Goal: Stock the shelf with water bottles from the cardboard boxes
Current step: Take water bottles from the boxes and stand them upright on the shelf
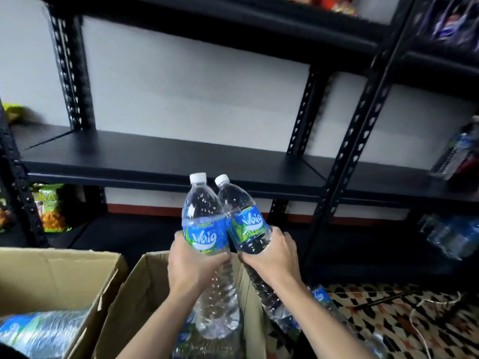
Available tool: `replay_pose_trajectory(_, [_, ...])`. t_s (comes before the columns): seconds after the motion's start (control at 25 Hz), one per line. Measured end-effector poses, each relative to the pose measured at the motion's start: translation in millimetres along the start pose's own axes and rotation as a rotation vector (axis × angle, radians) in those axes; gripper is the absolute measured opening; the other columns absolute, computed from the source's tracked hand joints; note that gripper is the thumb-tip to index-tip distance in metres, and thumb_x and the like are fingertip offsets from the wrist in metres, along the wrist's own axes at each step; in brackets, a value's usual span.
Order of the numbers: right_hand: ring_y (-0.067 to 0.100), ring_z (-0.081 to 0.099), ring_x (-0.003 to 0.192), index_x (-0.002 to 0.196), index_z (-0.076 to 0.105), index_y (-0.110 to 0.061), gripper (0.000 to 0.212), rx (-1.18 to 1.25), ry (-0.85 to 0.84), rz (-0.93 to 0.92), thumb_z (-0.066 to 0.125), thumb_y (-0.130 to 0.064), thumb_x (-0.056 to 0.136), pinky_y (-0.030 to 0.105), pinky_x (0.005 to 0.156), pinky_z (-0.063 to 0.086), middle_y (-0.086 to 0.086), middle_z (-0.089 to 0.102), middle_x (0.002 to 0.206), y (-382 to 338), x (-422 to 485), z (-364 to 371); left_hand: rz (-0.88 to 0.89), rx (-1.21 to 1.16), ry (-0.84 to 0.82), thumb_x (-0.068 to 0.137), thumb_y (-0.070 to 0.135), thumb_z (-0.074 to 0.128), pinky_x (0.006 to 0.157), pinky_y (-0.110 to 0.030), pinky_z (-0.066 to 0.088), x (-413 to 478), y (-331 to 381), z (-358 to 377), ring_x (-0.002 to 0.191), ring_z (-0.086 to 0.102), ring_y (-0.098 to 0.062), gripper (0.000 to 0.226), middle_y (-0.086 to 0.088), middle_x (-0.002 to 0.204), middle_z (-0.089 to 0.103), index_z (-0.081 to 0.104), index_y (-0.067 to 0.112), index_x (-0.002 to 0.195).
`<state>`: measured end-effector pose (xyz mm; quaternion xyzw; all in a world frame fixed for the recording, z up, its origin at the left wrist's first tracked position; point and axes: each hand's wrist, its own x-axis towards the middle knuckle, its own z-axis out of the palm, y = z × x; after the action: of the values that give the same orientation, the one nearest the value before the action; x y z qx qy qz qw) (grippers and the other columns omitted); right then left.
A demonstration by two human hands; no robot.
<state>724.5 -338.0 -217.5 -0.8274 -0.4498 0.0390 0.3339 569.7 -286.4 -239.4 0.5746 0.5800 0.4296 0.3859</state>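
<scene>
Under the left end of the matte black metal shelf board [155, 156] lie orange-and-green snack bags [50, 208], and before it stand a brown cardboard box of wrapped bottles [64, 275] and a second, open brown cardboard box [145, 294]. Just before the board's edge, the left hand [191, 265] grips one clear blue-labelled plastic water bottle [204, 229], the right hand [274, 252] a second such bottle [243, 221], shoulders touching. Right of the board, blurred bottles [456, 154] stand on the adjoining rack.
</scene>
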Motion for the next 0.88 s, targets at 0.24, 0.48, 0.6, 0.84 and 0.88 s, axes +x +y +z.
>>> replay_pose_trajectory(0.24, [0.017,0.055,0.111,0.124,0.059,-0.022,0.096,0.385,0.309,-0.071,0.076,-0.073,0.043,0.024,0.084,0.042,-0.004,0.058,0.106,-40.4,6.6,-35.6,0.369,-0.077,0.068,0.041,0.043,0.092,0.082,-0.038,0.054,14.3,96.5,-37.6,0.091,0.062,-0.014,0.072,0.007,0.097,0.063,0.050,0.028,0.098])
replay_pose_trajectory(0.48, [-0.003,0.047,0.095,0.134,0.052,-0.023,0.091,0.486,0.508,-0.206,0.090,-0.051,0.056,0.014,0.083,0.035,-0.008,0.046,0.104,-68.9,29.4,-75.8,0.472,-0.173,0.138,0.040,0.050,0.090,0.085,-0.037,0.053,25.9,153.2,-38.7,0.097,0.062,-0.015,0.080,0.007,0.102,0.064,0.053,0.024,0.107])
replay_pose_trajectory(0.6, [-0.022,0.041,0.085,0.131,0.052,-0.023,0.090,0.509,0.514,-0.236,0.090,-0.054,0.056,0.009,0.074,0.032,-0.010,0.044,0.101,-76.9,42.8,-87.2,0.513,-0.156,0.146,0.044,0.050,0.091,0.085,-0.036,0.052,28.8,172.1,-36.9,0.094,0.060,-0.014,0.077,0.009,0.098,0.063,0.049,0.027,0.104])
replay_pose_trajectory(0.84, [-0.024,0.041,0.088,0.131,0.049,-0.017,0.093,0.575,0.440,-0.215,0.091,-0.052,0.055,-0.005,0.073,0.031,-0.017,0.039,0.101,-74.0,83.2,-91.2,0.538,-0.113,0.136,0.047,0.045,0.091,0.080,-0.035,0.052,57.6,193.0,-13.0,0.092,0.061,-0.019,0.076,0.008,0.094,0.064,0.044,0.029,0.104])
replay_pose_trajectory(0.88, [-0.022,0.042,0.088,0.132,0.049,-0.017,0.093,0.588,0.440,-0.212,0.091,-0.051,0.056,-0.006,0.073,0.031,-0.019,0.038,0.102,-72.7,92.8,-89.9,0.546,-0.112,0.132,0.047,0.045,0.091,0.079,-0.035,0.051,65.3,195.1,-5.9,0.092,0.061,-0.018,0.076,0.008,0.094,0.064,0.044,0.028,0.105])
